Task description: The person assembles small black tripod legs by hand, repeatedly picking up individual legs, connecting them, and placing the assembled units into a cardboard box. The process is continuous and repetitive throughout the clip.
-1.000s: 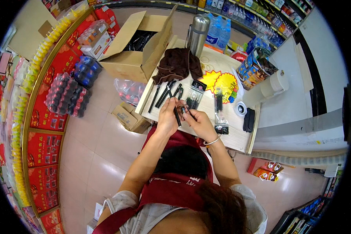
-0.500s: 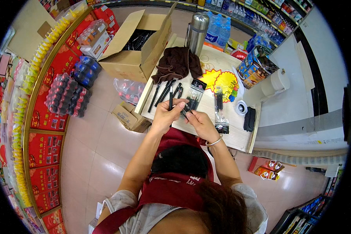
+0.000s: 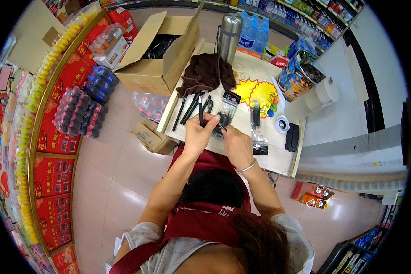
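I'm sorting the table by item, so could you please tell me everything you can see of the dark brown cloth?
The dark brown cloth looks like soft towelling, crumpled into a loose heap rather than folded. It lies at the far end of the pale table, next to the steel flask, with one corner trailing toward the loose black pens. Neither hand touches it.

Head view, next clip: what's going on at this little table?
A person in a red apron stands at a small white table in a shop aisle. The left hand holds a black pen upright, and the right hand rests on a clear packet of pens lying on the tabletop. More loose black pens lie to the left of the packet, below a brown cloth. An open cardboard box sits on the floor alongside.
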Tool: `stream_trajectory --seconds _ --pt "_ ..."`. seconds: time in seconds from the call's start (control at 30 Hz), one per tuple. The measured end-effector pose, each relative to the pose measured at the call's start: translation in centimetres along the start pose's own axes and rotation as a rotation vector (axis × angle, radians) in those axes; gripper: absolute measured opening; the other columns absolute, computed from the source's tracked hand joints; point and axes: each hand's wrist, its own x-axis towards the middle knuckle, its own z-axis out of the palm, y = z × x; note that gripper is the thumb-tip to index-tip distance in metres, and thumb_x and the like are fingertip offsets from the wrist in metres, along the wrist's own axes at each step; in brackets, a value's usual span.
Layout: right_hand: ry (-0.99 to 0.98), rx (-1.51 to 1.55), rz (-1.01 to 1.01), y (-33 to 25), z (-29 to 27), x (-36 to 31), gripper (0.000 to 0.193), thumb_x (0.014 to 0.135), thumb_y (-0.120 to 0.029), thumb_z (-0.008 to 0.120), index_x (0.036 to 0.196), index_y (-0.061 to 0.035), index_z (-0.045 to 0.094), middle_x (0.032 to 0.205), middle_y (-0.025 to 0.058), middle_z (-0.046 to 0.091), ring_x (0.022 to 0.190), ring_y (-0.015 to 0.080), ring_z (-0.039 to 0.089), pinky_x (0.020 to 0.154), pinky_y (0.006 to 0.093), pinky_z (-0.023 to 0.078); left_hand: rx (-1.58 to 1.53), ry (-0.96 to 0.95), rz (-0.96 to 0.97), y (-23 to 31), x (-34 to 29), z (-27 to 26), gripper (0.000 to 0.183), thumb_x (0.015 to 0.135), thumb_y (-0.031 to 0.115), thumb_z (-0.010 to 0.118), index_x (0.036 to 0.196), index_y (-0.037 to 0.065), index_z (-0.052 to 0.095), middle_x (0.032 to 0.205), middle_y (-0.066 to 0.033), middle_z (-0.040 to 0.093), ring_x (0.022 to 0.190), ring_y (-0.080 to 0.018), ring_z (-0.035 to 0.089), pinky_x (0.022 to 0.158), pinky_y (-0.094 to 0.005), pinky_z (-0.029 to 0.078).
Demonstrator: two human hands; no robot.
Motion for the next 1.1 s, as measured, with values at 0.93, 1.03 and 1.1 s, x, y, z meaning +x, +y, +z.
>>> stream_trajectory --seconds 0.93,1.03,1.1 --pt "-0.442 1.295 0.485 6.0 -0.5 -1.4 0.027 0.096 -0.024 0.041 0.092 -0.0036 0.059 0.059 -0.0035 0.048 0.05 0.0028 0.04 0.044 0.0187 0.031 -0.202 -0.194 -0.241 -3.1 1.5 2.4 0.022 0.088 0.017 0.059 0.072 0.005 0.052 0.055 0.0061 0.041 0.044 -0.0022 0.032 0.042 -0.0191 0.022" --pt "-0.366 1.145 0.404 5.5 0.6 -2.1 0.023 0.093 -0.02 0.047 0.085 -0.0029 0.06 0.057 0.0019 0.053 0.047 0.0096 0.047 0.043 0.0247 0.035 -0.013 -0.16 -0.152 -4.4 1.4 1.7 0.022 0.086 0.018 0.062 0.069 0.006 0.054 0.057 0.0051 0.046 0.048 -0.0021 0.036 0.044 -0.0193 0.028" --pt "-0.146 0.755 0.278 4.4 0.8 -2.7 0.018 0.089 -0.016 0.051 0.082 -0.0022 0.06 0.059 0.0074 0.056 0.05 0.0181 0.053 0.046 0.0296 0.039 0.072 -0.035 -0.002 -5.7 1.3 1.7 0.022 0.086 0.017 0.062 0.068 0.006 0.054 0.057 0.0052 0.046 0.049 -0.0019 0.036 0.044 -0.0191 0.028"
